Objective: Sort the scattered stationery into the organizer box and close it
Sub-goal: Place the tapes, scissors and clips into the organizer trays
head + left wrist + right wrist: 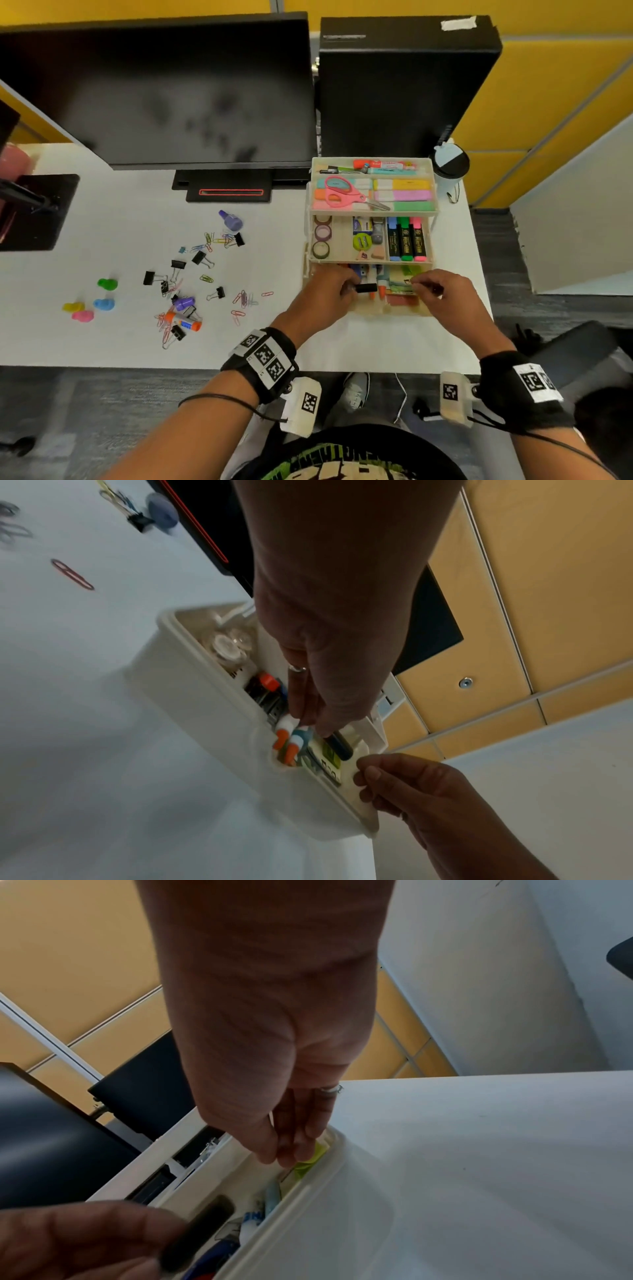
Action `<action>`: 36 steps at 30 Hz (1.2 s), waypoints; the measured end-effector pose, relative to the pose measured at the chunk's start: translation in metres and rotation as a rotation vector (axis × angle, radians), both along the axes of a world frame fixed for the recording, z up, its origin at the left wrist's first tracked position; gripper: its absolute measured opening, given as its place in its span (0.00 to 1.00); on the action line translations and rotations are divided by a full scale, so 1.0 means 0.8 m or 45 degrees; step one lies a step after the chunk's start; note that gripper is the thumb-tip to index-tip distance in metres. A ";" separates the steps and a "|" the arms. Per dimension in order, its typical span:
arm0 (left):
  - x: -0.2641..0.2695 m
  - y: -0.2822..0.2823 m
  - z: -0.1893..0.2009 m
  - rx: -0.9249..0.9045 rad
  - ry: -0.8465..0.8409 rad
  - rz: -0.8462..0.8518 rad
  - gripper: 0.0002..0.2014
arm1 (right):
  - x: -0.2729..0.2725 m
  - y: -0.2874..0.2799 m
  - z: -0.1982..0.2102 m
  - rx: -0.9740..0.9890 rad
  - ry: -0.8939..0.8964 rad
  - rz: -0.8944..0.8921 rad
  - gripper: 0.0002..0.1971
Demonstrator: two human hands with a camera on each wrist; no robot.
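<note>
While both of our hands work over the lowest tier, the cream plastic three-tier organizer box [373,240] stands open on the white desk [137,342], just in front of a black computer tower [404,89]. Our left hand [329,291] pinches a short black cylindrical item [366,287] between thumb and fingers, holding it over the bottom compartment, just above the orange-capped white glue tubes [376,289] lying there. Our right hand [442,298] has its fingertips pressed together inside the right part of the same compartment, at the yellow-green sticky notes [313,1158]; we cannot tell whether it actually grips anything.

The middle tier holds rolls of washi tape [322,240], a green round sharpener [362,242] and three highlighters in blue, green and pink [407,240]. The top tier holds pink-handled scissors [342,195] lying across pastel sticky-note pads [404,195].

Well to the left of the box, loose stationery is scattered on the desk: black binder clips [178,267], coloured paper clips [219,238], an orange-capped glue stick [183,321], a purple correction-fluid bottle [231,220] and four small bright push-pin shapes [92,301]. A dark monitor [164,89] stands behind them. A white cup with a black lid [448,164] sits just beside the box's far right corner.
</note>
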State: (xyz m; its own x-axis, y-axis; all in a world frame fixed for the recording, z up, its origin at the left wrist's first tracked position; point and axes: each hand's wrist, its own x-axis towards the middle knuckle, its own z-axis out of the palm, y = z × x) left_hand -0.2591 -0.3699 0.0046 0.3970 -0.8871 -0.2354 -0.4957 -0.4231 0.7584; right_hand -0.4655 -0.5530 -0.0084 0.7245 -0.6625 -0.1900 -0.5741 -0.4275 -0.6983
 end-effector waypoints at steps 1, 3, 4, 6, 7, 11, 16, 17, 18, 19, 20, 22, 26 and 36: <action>-0.005 -0.005 -0.002 0.016 0.005 -0.017 0.11 | -0.003 0.000 -0.003 0.001 0.015 0.015 0.08; -0.018 -0.017 -0.007 0.032 -0.006 -0.053 0.11 | -0.008 0.000 -0.007 -0.002 0.042 0.035 0.08; -0.026 -0.023 -0.008 0.031 -0.017 -0.073 0.12 | -0.010 0.000 -0.008 -0.006 0.045 0.034 0.08; -0.039 -0.036 -0.009 0.036 -0.043 -0.109 0.11 | -0.013 0.002 -0.008 -0.007 0.039 0.019 0.09; -0.044 -0.042 -0.009 0.048 -0.069 -0.125 0.11 | -0.014 0.004 -0.007 -0.008 0.036 0.018 0.09; -0.043 -0.052 -0.020 0.204 -0.283 -0.116 0.10 | -0.020 0.010 -0.011 -0.011 0.054 0.083 0.07; -0.031 -0.047 -0.026 0.484 -0.529 -0.253 0.11 | -0.016 0.024 -0.019 -0.108 0.061 0.214 0.08; -0.030 -0.048 -0.026 0.515 -0.552 -0.281 0.11 | -0.013 0.028 -0.020 -0.109 0.067 0.237 0.09; -0.030 -0.051 -0.028 0.550 -0.565 -0.292 0.11 | -0.010 0.033 -0.021 -0.102 0.068 0.254 0.09; -0.031 -0.053 -0.029 0.580 -0.567 -0.293 0.11 | -0.006 0.036 -0.022 -0.095 0.061 0.268 0.09; -0.032 -0.056 -0.028 0.604 -0.568 -0.295 0.11 | -0.002 0.040 -0.024 -0.091 0.053 0.281 0.09; -0.034 -0.061 -0.028 0.634 -0.595 -0.296 0.11 | 0.005 0.044 -0.023 -0.091 0.054 0.309 0.09; -0.037 -0.061 -0.025 0.632 -0.733 -0.331 0.09 | 0.018 0.047 -0.019 -0.082 0.091 0.362 0.08; -0.023 -0.038 -0.037 0.439 -0.448 -0.226 0.08 | 0.044 0.055 -0.013 -0.188 0.164 0.363 0.07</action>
State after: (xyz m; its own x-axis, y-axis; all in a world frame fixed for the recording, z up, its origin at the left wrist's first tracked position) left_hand -0.2775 -0.4003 -0.0254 0.3549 -0.8426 -0.4051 -0.7823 -0.5049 0.3648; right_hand -0.4304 -0.5091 -0.0187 0.8607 -0.4642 -0.2090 -0.4964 -0.6745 -0.5464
